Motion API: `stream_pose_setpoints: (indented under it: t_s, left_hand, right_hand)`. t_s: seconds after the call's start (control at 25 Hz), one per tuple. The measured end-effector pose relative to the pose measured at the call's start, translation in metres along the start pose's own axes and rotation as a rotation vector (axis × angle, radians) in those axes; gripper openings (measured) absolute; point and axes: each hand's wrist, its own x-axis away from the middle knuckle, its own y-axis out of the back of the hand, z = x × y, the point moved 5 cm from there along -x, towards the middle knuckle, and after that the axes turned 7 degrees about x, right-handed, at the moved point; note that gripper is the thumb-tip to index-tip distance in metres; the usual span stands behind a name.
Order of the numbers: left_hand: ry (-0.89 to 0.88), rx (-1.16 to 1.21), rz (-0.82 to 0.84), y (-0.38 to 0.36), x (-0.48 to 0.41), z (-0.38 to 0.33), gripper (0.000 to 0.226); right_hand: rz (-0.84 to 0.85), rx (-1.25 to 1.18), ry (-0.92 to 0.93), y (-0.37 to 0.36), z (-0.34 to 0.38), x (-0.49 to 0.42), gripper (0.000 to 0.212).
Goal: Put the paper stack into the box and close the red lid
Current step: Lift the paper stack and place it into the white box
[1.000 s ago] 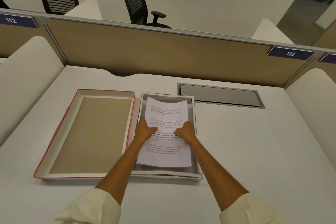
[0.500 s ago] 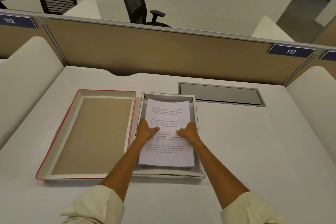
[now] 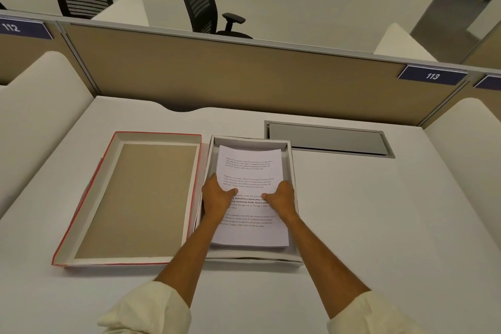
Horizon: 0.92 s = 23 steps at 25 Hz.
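A stack of printed white paper [image 3: 250,168] lies inside the shallow white box [image 3: 292,160] in the middle of the desk. My left hand [image 3: 217,196] grips the stack's left edge, thumb on top. My right hand [image 3: 282,198] grips its right edge in the same way. The stack's far end curves up a little near the box's back wall. The red-edged lid [image 3: 130,198] lies upside down on the desk, touching the box's left side, its brown inside facing up.
A grey cable hatch [image 3: 328,139] is set into the desk behind the box on the right. A tan partition [image 3: 244,76] closes the back of the desk, with white dividers at both sides. Two black office chairs stand beyond it.
The paper stack has sunk lower and lies flatter in the box, squared to its walls. Both hands have stayed on its edges.
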Motion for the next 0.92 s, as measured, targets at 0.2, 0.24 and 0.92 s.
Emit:
stream_pose_setpoints:
  t_s: [0.2, 0.24, 0.92]
  left_hand:
    - [0.000, -0.065, -0.029, 0.005, 0.005, -0.001, 0.063]
    - [0.004, -0.080, -0.025, 0.006, 0.005, -0.001, 0.064]
    - [0.124, -0.028, 0.111, 0.015, -0.005, 0.000, 0.052]
  right_hand:
    - [-0.095, 0.023, 0.031, -0.002, 0.003, 0.006, 0.050]
    - [-0.092, 0.019, 0.028, -0.002, 0.004, 0.007, 0.049]
    - [0.099, -0.218, -0.162, 0.035, 0.006, 0.023, 0.035]
